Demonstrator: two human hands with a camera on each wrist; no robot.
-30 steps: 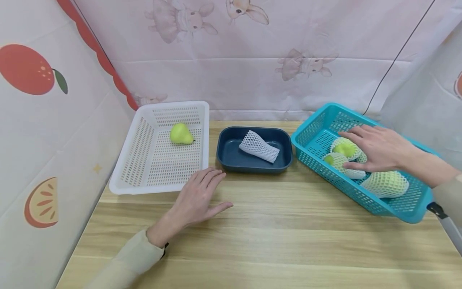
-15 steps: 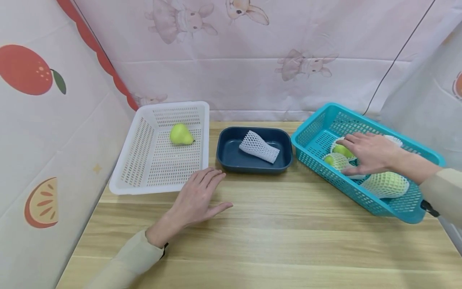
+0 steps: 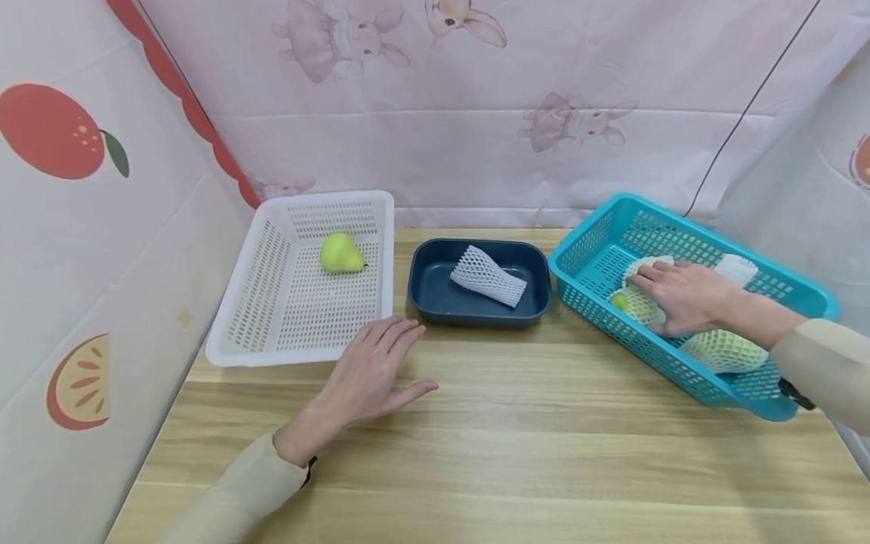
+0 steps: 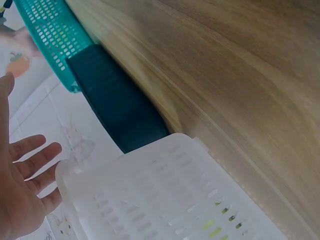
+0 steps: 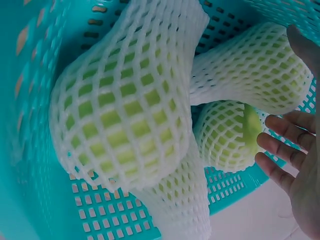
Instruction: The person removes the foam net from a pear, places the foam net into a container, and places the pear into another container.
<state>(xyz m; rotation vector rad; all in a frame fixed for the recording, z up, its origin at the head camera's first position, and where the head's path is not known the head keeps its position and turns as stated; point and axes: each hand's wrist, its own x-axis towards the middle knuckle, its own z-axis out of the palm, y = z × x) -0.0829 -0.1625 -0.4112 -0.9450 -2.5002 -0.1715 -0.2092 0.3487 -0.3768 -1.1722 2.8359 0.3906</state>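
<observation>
My right hand (image 3: 696, 300) is inside the turquoise basket (image 3: 615, 219), over several green pears in white foam nets. In the right wrist view its fingers are spread beside a netted pear with a bare green patch (image 5: 252, 127), and the thumb lies near another netted pear (image 5: 255, 70). Contact with them is not clear. A large netted pear (image 5: 120, 115) lies closer to that camera. My left hand (image 3: 374, 370) lies with relaxed fingers by the near right corner of the white basket (image 3: 231, 332), holding nothing. One unwrapped pear (image 3: 341, 252) lies in that basket.
Between the baskets stands a dark blue tray (image 3: 428, 295) holding an empty foam net (image 3: 488, 276). All three containers sit on a wooden table (image 3: 503, 431), near a pink curtain (image 3: 462, 166) at the back. A white wall hanging (image 3: 156, 257) borders the left side.
My right hand has moved left and down into the turquoise basket, onto the netted pears. It now covers more of them, and a white net behind the wrist shows. The left hand has stayed still.
</observation>
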